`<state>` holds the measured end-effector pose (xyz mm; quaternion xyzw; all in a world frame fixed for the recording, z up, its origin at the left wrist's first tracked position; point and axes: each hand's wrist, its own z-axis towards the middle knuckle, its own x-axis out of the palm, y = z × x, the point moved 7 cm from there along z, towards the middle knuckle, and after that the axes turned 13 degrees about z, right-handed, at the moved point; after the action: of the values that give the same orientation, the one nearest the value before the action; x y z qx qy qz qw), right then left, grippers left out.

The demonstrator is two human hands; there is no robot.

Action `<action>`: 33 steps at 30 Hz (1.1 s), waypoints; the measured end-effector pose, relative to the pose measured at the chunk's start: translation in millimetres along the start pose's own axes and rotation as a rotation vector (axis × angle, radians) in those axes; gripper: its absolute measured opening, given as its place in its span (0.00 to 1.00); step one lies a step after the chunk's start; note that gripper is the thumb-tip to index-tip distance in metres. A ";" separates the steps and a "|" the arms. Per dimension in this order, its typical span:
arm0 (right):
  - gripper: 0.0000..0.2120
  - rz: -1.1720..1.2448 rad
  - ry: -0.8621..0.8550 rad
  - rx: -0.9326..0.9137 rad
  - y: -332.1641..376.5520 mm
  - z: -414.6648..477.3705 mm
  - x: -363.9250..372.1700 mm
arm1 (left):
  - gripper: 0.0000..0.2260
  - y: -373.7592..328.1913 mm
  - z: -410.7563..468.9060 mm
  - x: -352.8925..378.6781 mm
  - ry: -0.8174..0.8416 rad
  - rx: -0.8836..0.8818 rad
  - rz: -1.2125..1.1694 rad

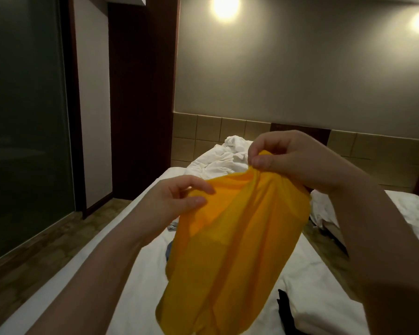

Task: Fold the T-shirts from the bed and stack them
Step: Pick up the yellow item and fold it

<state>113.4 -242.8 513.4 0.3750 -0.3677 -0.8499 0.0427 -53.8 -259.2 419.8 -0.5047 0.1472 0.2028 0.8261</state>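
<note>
You have the yellow T-shirt (pixel 228 250) up off the bed (pixel 136 274), one grip at each end of its top edge. Your left grip (pixel 177 201) pinches that edge between thumb and fingertips on the left side. Your right grip (pixel 288 160) pinches a bunched bit of the same edge, higher and farther off to the right. Both are narrow and closed on the cloth.

The shirt hangs from those two points in long folds. Its lower end comes down near you over the sheet, and you cannot tell if it touches there.

The bed's left edge runs from near left up toward the far wall. Past it lie a strip of floor (pixel 58 238) and a dark glass panel (pixel 22 117). Bare white sheet lies open left of the shirt.

On the right a gap of floor (pixel 324 233) separates this bed from a second bed (pixel 416 213). A dark garment (pixel 284 313) lies on the sheet near right, just beside the shirt's lower edge. A scrap of blue cloth (pixel 169 250) peeks out at the shirt's left edge, mostly hidden. Crumpled white bedding (pixel 223 158) fills the far end.
</note>
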 end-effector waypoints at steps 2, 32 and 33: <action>0.03 0.023 0.091 0.014 -1.7 -1.3 5.0 | 0.17 -0.7 -1.3 2.1 0.045 0.026 0.083; 0.03 -0.256 -0.072 0.199 -28.0 9.3 36.3 | 0.11 32.9 -32.0 42.4 -0.282 0.039 0.357; 0.03 -0.244 -0.068 0.199 -28.4 8.0 35.1 | 0.10 35.2 -32.5 40.8 -0.297 0.045 0.341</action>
<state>88.8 -229.7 477.1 0.3901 -0.4031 -0.8204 -0.1106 -36.4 -266.3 359.7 -0.4183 0.1116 0.4084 0.8036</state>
